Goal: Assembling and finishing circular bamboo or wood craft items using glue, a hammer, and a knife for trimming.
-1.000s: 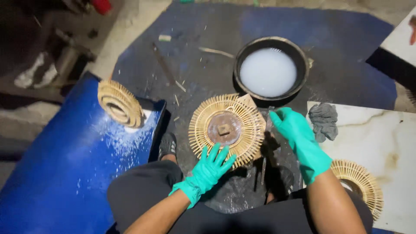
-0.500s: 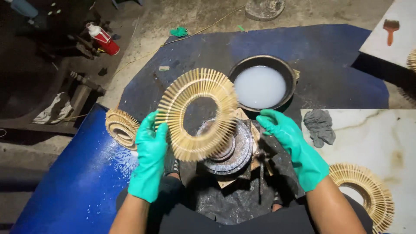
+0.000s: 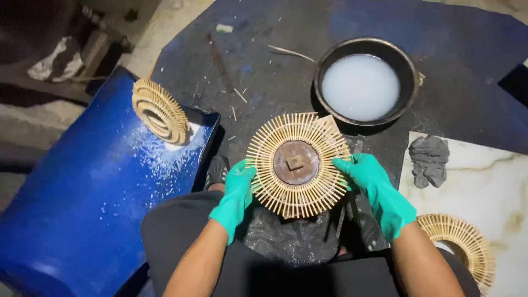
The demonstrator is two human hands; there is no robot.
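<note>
Three bamboo rings: centre one [image 3: 297, 163] gripped between both curled gloved hands, left hand [image 3: 236, 193], right hand [image 3: 378, 190]; one bowl [image 3: 364, 82] upper right

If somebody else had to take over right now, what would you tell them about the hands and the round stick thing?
Left hand and right hand, both in green gloves, hold the round stick ring by its two sides.
The ring lies flat around a brown disc in front of the knees.
Finished-looking rings: one on the blue drum, one on the marble slab.
Bowl of milky liquid sits just beyond.
Left: cannot tell.
</note>
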